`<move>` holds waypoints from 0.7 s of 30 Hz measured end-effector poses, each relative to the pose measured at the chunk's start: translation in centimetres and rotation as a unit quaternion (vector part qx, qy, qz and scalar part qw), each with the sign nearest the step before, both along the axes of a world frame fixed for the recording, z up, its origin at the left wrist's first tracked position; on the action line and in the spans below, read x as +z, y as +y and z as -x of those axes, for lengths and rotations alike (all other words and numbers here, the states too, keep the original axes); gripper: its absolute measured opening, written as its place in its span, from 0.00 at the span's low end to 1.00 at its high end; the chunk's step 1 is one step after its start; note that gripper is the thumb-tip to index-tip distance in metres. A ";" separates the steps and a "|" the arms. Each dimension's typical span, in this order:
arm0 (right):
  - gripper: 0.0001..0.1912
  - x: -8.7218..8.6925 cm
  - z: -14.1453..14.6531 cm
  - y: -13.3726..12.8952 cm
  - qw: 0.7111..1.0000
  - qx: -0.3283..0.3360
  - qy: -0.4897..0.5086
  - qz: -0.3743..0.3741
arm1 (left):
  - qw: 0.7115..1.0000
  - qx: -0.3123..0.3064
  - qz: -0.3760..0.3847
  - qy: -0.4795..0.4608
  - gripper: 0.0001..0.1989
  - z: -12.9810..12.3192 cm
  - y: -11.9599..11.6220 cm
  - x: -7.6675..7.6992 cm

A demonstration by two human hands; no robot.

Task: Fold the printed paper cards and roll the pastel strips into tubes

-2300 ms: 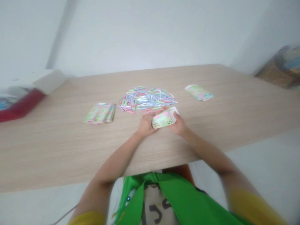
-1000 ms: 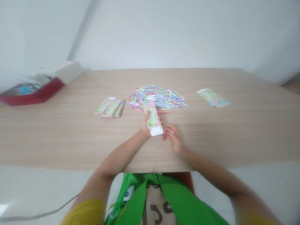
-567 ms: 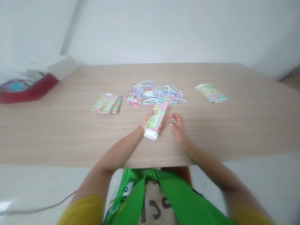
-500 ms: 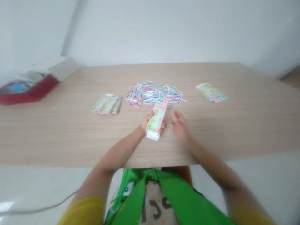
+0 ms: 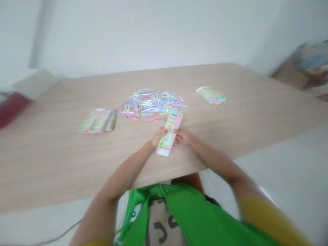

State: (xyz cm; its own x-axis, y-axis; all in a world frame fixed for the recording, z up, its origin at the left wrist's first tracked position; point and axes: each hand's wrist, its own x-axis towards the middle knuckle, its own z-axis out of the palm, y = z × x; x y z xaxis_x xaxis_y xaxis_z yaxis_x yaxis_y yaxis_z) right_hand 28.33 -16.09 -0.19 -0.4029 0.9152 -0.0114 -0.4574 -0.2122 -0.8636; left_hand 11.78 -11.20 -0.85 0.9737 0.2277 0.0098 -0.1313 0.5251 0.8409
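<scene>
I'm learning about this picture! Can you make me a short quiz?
1. Fill in the blank: the number printed on the long green-and-pink paper packet, touched by the left hand and right hand, is ___.
2. True or false: the pile of pastel paper strips lies on the light wood-grain table.
3. What lies left of the pile? A) a mug B) a stack of flat packets C) scissors

Key: 1) 5; 2) true; 3) B
</scene>
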 end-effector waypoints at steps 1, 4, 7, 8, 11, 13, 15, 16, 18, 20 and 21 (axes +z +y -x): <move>0.20 0.2 -0.1 0.0 1.000 0.011 -0.005 -0.003 | 1.000 0.010 0.000 -0.006 0.41 0.1 -0.1 -0.1; 0.20 0.6 0.2 -0.1 0.999 0.046 -0.012 -0.006 | 0.999 0.039 0.014 -0.004 0.29 0.7 -0.1 -0.6; 0.20 0.2 0.8 -0.1 0.999 0.040 -0.009 -0.010 | 0.999 0.032 0.026 0.027 0.16 1.2 0.2 -0.7; 0.20 -0.1 0.8 -0.1 0.999 0.034 0.001 -0.004 | 0.998 0.005 0.040 0.041 0.17 1.3 0.3 -0.6; 0.20 -0.2 0.7 -0.3 0.999 0.022 0.014 0.022 | 0.995 -0.008 0.100 0.027 0.27 1.9 0.2 0.2; 0.17 0.2 0.3 -0.4 0.999 -0.015 0.006 0.037 | 0.991 0.014 0.134 0.002 0.30 2.2 0.1 0.8; 0.12 0.9 -0.1 -0.4 0.997 -0.075 0.003 0.030 | 0.988 0.017 0.155 -0.008 0.28 2.5 0.0 1.1; 0.12 1.2 -0.3 -0.5 0.996 -0.083 0.000 0.020 | 0.987 0.012 0.162 -0.009 0.26 2.5 0.0 1.1; 0.18 1.5 -0.5 -0.6 0.997 -0.082 -0.002 -0.004 | 0.985 -0.008 0.171 -0.005 0.23 2.5 0.0 1.1; 0.22 1.6 -0.4 -0.8 0.997 -0.071 0.000 -0.010 | 0.984 -0.029 0.176 -0.003 0.23 2.3 -0.1 1.0; 0.23 1.6 -0.2 -0.8 0.998 -0.068 0.003 -0.005 | 0.983 -0.037 0.177 -0.004 0.24 2.1 -0.2 1.1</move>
